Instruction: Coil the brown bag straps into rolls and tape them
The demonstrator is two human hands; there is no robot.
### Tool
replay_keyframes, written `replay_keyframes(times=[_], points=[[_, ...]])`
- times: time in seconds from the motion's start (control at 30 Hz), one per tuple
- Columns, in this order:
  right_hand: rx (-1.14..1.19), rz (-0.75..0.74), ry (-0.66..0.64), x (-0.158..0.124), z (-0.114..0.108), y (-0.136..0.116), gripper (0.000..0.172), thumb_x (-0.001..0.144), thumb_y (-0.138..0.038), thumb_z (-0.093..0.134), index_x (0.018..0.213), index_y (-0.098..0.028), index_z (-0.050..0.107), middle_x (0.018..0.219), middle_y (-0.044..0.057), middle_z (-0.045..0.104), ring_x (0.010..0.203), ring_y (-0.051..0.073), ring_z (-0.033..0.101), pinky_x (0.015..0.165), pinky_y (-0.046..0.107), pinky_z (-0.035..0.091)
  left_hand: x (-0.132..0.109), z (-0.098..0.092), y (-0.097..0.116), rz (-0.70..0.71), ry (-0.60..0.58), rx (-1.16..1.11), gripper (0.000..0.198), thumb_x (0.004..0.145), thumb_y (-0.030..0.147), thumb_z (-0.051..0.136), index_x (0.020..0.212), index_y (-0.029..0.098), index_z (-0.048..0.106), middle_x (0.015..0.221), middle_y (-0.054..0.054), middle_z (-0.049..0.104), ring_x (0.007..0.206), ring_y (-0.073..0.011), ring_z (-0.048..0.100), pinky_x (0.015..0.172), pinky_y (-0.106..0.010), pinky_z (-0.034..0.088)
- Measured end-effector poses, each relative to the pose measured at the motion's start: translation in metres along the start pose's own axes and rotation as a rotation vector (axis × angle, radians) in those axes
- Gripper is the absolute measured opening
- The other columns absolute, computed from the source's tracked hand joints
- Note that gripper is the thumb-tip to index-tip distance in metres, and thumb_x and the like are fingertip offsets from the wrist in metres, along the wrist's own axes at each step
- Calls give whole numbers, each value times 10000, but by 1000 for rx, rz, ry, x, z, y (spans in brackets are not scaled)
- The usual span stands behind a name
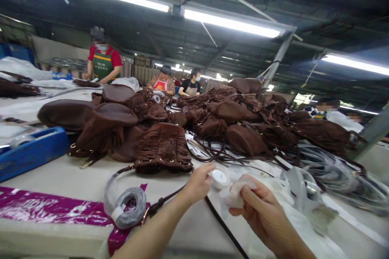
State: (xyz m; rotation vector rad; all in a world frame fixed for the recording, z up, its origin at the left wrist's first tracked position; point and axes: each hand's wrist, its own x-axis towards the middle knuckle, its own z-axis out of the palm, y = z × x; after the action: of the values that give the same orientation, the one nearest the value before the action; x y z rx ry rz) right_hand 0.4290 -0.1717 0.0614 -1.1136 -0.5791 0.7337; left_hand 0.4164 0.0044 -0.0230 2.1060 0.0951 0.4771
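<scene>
White film (232,198) is sitting pinched between the thumb and fingers of the right hand (263,208), over the near part of the table (85,178), so yeah, I'm seeing that one grasping. The left hand (200,182) is curling its fingers right by a clear roll (220,178) with a white middle, but from my end I'm honestly not able to tell if it's gripping anything. A dark strap (223,224) is running toward me below both hands. Just beyond the left hand, a fringed brown bag (162,145) is lying in front of a big pile of brown bags (234,107). Over on the left, a grey coil (132,208) is resting by some shiny purple wrapping (57,206), and a blue dispenser (36,151) is standing near the edge of my view.
</scene>
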Motion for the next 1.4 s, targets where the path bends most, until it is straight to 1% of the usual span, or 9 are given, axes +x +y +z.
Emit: replay_keyframes(times=[0.17, 0.3, 0.47, 0.7, 0.77, 0.87, 1.0, 1.13, 1.4], points=[[4, -60, 103, 27, -2, -8, 344, 578, -409, 873, 720, -185, 653, 672, -32, 667, 624, 132, 672, 570, 233, 590, -25, -34, 18, -95, 8, -348, 508, 624, 28, 363, 1057, 94, 621, 983, -103, 660, 821, -167, 634, 622, -226, 497], [-98, -130, 144, 30, -17, -31, 334, 587, -385, 869, 735, -179, 653, 651, -31, 662, 640, 157, 691, 581, 263, 601, -36, -33, 27, -149, 4, -499, 512, 550, 39, 382, 977, 99, 660, 966, -88, 663, 778, -156, 620, 554, -197, 437], [-280, -282, 320, 14, -69, -51, 327, 623, -416, 840, 745, -170, 663, 643, -27, 649, 593, 120, 638, 613, 264, 607, -38, -14, 19, -85, 25, -93, 416, 732, 49, 385, 1011, 132, 683, 879, -75, 671, 866, -202, 611, 772, -300, 478], [-740, -554, 844, 8, -157, -37, 338, 725, -525, 682, 859, -217, 642, 763, 18, 705, 751, 213, 678, 740, 326, 572, 0, 18, 12, -11, 32, 381, 551, 716, 62, 534, 1257, 165, 556, 1369, -121, 482, 1283, -259, 413, 1097, -351, 302], [-1059, -470, 758, 6, -163, -21, 316, 774, -532, 597, 834, -229, 664, 734, 38, 712, 703, 237, 673, 690, 333, 564, 15, 27, 9, -67, -26, 424, 713, 687, 119, 613, 1378, 168, 443, 1482, -134, 356, 1372, -304, 290, 1137, -400, 233], [-1331, -362, 352, 8, -158, 17, 318, 807, -491, 558, 933, -248, 719, 879, 77, 748, 813, 272, 694, 757, 345, 565, 32, 38, 0, -107, -117, 437, 882, 637, 181, 668, 1452, 168, 332, 1541, -141, 245, 1416, -340, 181, 1163, -429, 156], [-1518, -193, -76, 31, -160, 67, 538, 766, -369, 642, 1291, -260, 604, 1324, 110, 599, 1214, 321, 555, 1016, 397, 462, 38, 43, -8, -103, -120, 425, 784, 640, 217, 639, 1391, 174, 419, 1431, -138, 391, 1290, -309, 394, 1094, -371, 308], [-1669, -37, -70, 73, -187, 76, 531, 864, -308, 480, 1364, -134, 522, 1464, 159, 417, 1358, 316, 383, 1128, 465, 312, 37, 45, -6, -126, -140, 447, 740, 611, 230, 657, 1329, 172, 486, 1326, -145, 463, 1191, -319, 461, 1035, -392, 380], [-1674, -84, -32, 111, -209, 42, 465, 793, -159, 499, 1240, -181, 625, 1345, 122, 581, 1251, 253, 523, 1079, 367, 377, 51, 77, -3, -198, -359, 555, 928, 621, 256, 704, 1466, 165, 330, 1436, -220, 369, 1175, -421, 450, 977, -534, 384]])
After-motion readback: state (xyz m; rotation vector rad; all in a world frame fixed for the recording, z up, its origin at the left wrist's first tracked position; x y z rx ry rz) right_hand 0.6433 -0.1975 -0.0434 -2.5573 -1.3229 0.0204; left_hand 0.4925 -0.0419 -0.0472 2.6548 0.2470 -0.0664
